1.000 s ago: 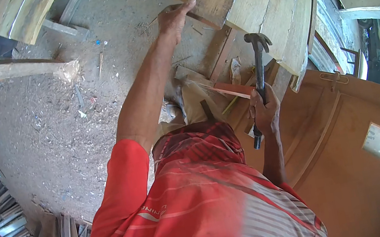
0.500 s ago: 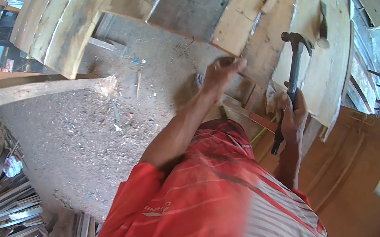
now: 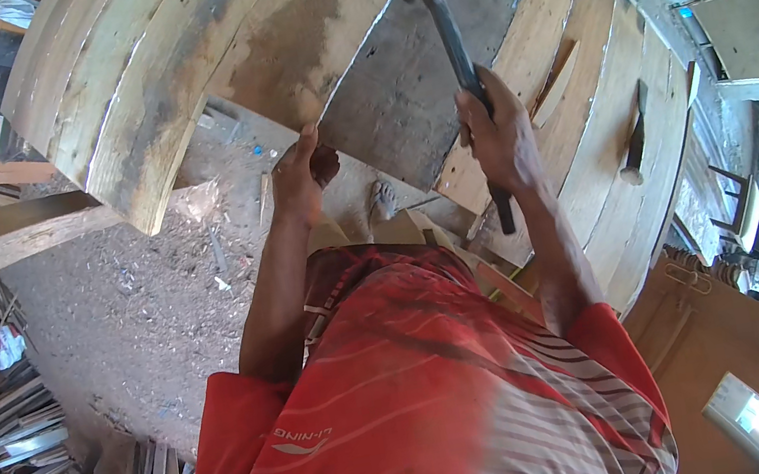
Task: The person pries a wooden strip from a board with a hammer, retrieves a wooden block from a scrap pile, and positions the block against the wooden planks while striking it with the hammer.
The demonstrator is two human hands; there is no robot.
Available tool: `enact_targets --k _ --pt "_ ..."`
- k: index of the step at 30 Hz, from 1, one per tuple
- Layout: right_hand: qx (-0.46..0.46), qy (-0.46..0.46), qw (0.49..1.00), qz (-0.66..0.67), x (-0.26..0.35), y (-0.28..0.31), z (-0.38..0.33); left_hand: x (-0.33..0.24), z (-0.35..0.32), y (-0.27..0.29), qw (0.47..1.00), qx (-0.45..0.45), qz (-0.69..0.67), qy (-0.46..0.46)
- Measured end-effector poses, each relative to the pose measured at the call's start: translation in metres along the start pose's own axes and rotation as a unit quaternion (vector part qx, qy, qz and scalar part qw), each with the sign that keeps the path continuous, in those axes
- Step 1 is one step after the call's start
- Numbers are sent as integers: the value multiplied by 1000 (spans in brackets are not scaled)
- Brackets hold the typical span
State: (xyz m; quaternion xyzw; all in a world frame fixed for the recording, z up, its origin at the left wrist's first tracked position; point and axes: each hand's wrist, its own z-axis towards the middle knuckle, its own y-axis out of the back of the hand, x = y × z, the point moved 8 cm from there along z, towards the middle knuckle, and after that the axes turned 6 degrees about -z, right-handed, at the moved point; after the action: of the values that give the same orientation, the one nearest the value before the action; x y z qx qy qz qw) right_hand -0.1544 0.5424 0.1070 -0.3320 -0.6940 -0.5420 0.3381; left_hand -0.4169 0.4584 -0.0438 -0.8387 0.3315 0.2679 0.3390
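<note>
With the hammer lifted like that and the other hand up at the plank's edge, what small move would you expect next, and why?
Probably a short downward tap. The right hand grips the hammer by its handle, head raised over the grey board. The left hand pinches at the edge of the curved plank; whether it holds a nail is too small to tell.

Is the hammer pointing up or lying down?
Up. The right hand is closed around the hammer handle, with the head raised above the fist, near the curved wooden board.
</note>
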Motion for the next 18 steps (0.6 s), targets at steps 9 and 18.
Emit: enact_targets --k 9,18 --pt "-54 96 975 -195 14 -36 72 7 24 9 997 68 -43 -3" --pt "-117 23 983 -137 45 -28 66 -8 8 -7 998 69 3 13"
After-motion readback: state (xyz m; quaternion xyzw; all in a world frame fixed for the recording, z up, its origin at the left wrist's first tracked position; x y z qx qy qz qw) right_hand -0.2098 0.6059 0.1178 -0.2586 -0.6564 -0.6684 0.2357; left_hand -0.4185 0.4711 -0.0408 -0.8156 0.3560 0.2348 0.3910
